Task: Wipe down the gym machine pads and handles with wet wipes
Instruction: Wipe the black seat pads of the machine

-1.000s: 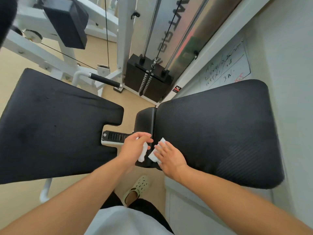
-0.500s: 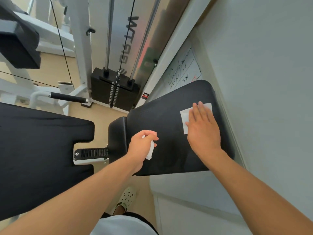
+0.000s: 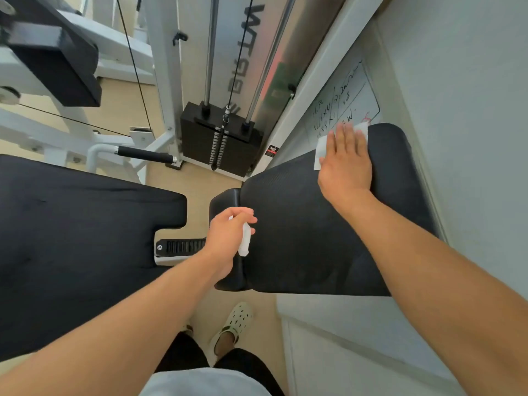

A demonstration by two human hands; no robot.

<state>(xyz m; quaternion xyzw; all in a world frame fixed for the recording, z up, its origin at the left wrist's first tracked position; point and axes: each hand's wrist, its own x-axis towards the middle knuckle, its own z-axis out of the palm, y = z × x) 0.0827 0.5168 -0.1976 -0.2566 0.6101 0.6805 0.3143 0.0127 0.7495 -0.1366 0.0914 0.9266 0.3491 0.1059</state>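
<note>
1. A large black pad (image 3: 71,238) lay to the left of the left hand (image 3: 228,238), apart from it, not yet touched by either hand in this view.
2. The left hand curled its fingers round a bunched wipe (image 3: 245,241), which hung just below its fingertips, over the near left edge of the second pad (image 3: 300,224).
3. The right hand (image 3: 345,164), fingers straight and together, pressed a flat wipe (image 3: 321,151) against the far end of that second pad; the wipe showed past the fingertips and beside the thumb.
4. The step in hand appeared to be wiping the right-hand pad, with the stroke at its far edge by the wall.
5. The next move likely called for drawing the flat wipe back toward the body in an adjoining strip, with even pressure so that the sheet did not bunch.
6. A black handle (image 3: 143,154) stood well beyond the left hand, seemingly yet to be wiped.
7. Counted: two hands, two wipes, two large pads, one small dark pad (image 3: 54,61) at upper left, one handle, one weight stack (image 3: 217,138).
</note>
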